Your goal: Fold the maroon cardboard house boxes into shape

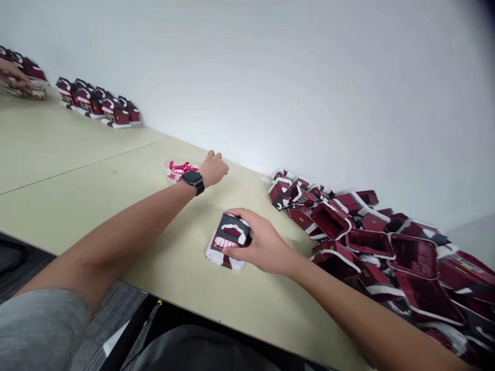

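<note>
The right hand [265,241] grasps a dark-roofed model house [232,233] on the table [270,314], left of the house pile [369,242]; whether the farther left hand [214,170] holds anything cannot be determined.

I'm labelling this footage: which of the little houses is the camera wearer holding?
The little house in the right hand. It sits by itself, apart from the clusters at left and the jumbled heap at right.
</note>
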A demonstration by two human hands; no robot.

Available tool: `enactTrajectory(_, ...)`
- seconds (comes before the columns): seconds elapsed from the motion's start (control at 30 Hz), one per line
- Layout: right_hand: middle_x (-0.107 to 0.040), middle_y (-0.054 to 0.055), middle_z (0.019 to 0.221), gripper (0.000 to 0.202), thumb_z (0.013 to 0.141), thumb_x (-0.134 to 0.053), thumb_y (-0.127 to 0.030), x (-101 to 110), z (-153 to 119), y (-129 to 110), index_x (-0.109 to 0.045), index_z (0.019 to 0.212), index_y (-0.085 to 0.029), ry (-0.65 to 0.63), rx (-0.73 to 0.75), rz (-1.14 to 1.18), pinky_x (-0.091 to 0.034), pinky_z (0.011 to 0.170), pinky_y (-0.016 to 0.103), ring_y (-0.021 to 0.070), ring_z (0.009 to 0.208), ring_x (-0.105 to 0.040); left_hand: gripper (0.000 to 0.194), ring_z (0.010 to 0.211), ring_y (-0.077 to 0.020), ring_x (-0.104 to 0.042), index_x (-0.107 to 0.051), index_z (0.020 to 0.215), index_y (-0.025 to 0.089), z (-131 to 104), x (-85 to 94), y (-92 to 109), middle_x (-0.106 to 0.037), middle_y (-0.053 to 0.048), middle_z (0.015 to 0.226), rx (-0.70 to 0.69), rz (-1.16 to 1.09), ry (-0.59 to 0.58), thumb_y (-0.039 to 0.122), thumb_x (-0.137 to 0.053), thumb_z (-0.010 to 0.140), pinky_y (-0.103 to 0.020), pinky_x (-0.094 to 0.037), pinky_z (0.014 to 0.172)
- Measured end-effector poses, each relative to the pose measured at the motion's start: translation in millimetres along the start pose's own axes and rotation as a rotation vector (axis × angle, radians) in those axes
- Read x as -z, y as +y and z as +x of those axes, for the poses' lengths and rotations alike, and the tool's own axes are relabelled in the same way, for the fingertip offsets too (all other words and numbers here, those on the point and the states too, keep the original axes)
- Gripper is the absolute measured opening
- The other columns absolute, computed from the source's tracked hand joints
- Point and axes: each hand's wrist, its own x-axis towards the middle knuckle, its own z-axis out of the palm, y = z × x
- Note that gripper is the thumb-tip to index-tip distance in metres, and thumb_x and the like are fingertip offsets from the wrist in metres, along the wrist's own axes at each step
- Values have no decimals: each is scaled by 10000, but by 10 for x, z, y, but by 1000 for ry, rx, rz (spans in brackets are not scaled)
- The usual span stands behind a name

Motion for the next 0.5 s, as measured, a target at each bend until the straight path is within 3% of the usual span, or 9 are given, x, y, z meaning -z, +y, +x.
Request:
enactTrajectory(0.17, -636, 54, 1293, 628, 754, -818, -352, -139, 353, -71, -573, 1324, -257, -31, 76, -13, -509, 1028, 405, 245, 1140, -622, 345, 1162, -356, -529, -803, 940, 178, 22, -43, -181, -754, -181, 954, 122, 27, 3, 216, -460, 957, -503, -272, 1030)
enactTrajectory(0.3, -640, 74, 1292, 642, 761, -817, -364, -70, 757, 112, -561, 1335, -229, 35, 92, -86, -493, 1031, 398, 249, 1157, -613, 364, 1235, -394, -491, -796, 1015, 171, 4, 68, -269, -749, -190, 1049, 181, -35, -18, 366, -492, 973, -561, -242, 1075)
enactTrajectory(0.37, -655, 78, 1261, 667, 756, -825, -363, 20, 967, 287, -550, 1345, -213, 98, 58, -140, -482, 1037, 396, 244, 1146, -618, 430, 1269, -398, -471, -778, 1118, 183, -96, 159, -312, -737, -178, 1138, 200, -89, 23, 452, -466, 992, -583, -229, 1086)
enactTrajectory(0.5, -668, 90, 1224, 691, 740, -841, -376, 228, 1274, 594, -546, 1338, -200, 241, -150, -242, -486, 1016, 410, 243, 1085, -638, 493, 1302, -393, -443, -743, 1227, 225, -494, 285, -431, -720, -141, 1222, 229, -214, 121, 530, -433, 995, -591, -211, 1091)
